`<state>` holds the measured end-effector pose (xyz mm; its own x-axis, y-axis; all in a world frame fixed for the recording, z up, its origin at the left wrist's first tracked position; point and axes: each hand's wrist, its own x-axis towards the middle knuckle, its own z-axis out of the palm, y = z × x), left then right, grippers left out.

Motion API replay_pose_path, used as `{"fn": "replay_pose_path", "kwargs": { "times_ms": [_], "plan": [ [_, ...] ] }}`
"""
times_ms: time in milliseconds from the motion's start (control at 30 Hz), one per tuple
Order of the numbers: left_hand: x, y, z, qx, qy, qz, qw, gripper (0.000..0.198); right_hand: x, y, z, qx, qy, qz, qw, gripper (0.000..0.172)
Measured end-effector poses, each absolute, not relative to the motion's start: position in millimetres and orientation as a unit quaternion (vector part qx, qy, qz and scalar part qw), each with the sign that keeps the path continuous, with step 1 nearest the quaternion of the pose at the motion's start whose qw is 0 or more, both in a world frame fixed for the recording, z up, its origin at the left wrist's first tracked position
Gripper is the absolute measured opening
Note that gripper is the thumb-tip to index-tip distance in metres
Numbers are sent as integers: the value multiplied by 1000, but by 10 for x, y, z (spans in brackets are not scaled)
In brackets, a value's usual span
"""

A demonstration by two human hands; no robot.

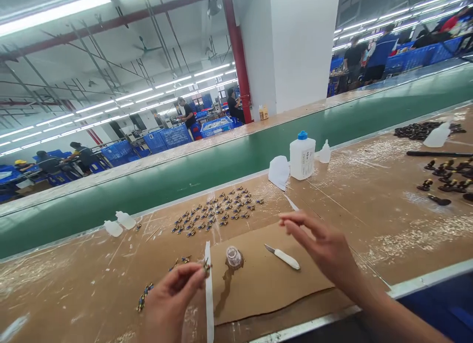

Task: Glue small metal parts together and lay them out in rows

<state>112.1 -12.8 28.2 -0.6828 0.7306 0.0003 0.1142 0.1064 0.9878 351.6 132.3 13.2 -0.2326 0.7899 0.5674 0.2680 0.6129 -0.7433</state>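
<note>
My left hand (pixel 173 293) pinches a small dark and gold figure-like piece (pixel 206 267) between thumb and forefinger, above the left edge of a cardboard sheet (pixel 266 293). My right hand (pixel 321 239) hovers over the sheet's right side, thumb and fingers drawn together; anything between the tips is too small to make out. Between my hands stand a small clear cup (pixel 233 257) with a brown wet stain around it and a white-handled knife (pixel 284 257) lying flat. Several similar blue and gold pieces (pixel 221 207) lie in rows beyond the sheet. A few more pieces (pixel 145 296) rest beside my left hand.
A large white bottle with a blue cap (pixel 302 158), a small dropper bottle (pixel 325 152) and white paper (pixel 279 172) stand at the back. Two small bottles (pixel 120 223) lie left. Dark brown parts (pixel 449 175) sit right. A green conveyor belt (pixel 236 148) runs behind.
</note>
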Motion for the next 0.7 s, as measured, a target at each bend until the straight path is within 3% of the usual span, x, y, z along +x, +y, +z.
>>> {"fn": "replay_pose_path", "kwargs": {
  "times_ms": [267,700],
  "plan": [
    [592,990,148,408,731,478,267,23,3554,2014,-64,-410,-723,202,519,27],
    [687,1343,-107,460,767,338,292,19,3553,2007,-147,-396,-754,185,491,26]
  ]
}}
